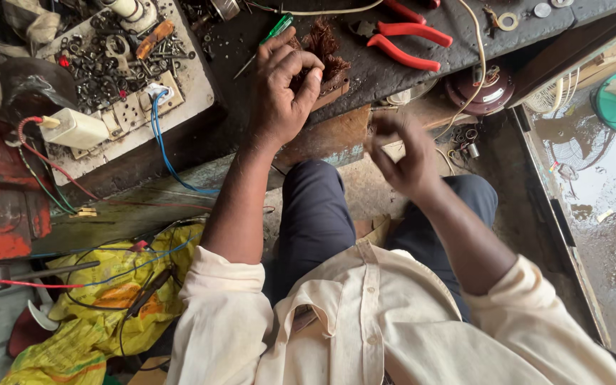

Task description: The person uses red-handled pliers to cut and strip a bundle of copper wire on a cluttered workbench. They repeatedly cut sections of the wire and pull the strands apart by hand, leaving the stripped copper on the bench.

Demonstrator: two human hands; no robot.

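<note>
Your left hand curls its fingers around the tangled copper winding on the dark workbench, its wire still bunched. Your right hand hovers blurred above your lap, fingertips apparently pinched; whether they hold a strand, you cannot tell.

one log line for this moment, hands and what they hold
left hand: grips brown copper wire bundle on dark workbench | right hand: raised, blurred, contents unclear
</note>
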